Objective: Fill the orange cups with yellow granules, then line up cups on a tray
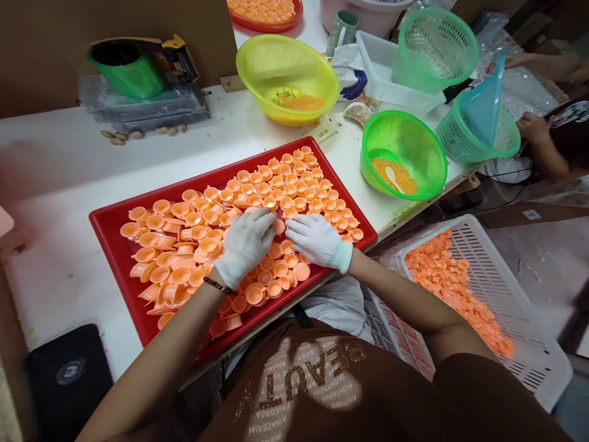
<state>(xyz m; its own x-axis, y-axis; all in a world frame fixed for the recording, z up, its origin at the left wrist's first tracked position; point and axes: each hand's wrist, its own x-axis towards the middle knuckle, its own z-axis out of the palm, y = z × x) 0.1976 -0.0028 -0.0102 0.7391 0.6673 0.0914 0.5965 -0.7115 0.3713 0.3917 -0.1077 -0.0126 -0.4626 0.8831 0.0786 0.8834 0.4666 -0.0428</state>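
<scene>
A red tray [120,270] on the white table holds many small orange toy cups [210,245], some standing in rows at the right, others heaped and tipped over at the left. My left hand [247,244], in a white knitted glove, is over the middle of the tray with its fingers bent and slightly apart. My right hand [317,240], gloved too, lies low over the cups with fingers stretched toward the left one. A round orange piece [278,227] shows between the two hands, close to the fingertips. Whatever is under the palms is hidden.
A yellow bowl [257,73] and a green bowl [368,144] with small orange bits stand behind the tray. Green baskets [432,49] are at back right. A white crate [501,258] of orange pieces sits lower right. A black phone-like object [69,399] lies at left. Another person's hand [534,127] appears at right.
</scene>
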